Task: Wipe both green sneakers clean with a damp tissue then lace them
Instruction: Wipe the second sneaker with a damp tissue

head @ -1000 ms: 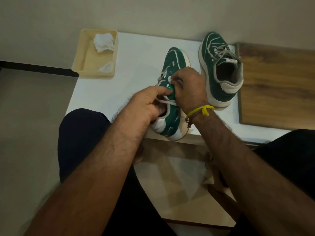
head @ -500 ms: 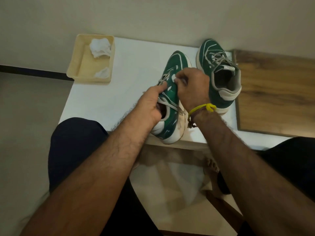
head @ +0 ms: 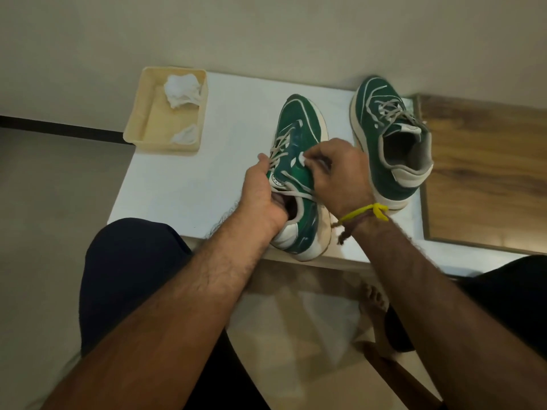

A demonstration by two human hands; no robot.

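A green sneaker (head: pixel 299 125) with grey laces lies near the front edge of the white table (head: pixel 183 184), tipped onto its side. My left hand (head: pixel 262 193) grips its collar and tongue from the left, thumb up against the laces. My right hand (head: pixel 337 173) pinches a grey lace (head: pixel 296 189) at the upper eyelets. The second green sneaker (head: pixel 387 134) stands upright to the right, laced, with no hand on it.
A cream tray (head: pixel 148 119) at the table's back left holds two crumpled white tissues (head: pixel 182 90). A wooden surface (head: pixel 485 173) adjoins the table on the right. My knees and a bare foot (head: pixel 374 300) are below the front edge.
My left hand has slid forward along the sneaker's tongue toward the laces. My right hand stays on the lace. The camera view shifted slightly.
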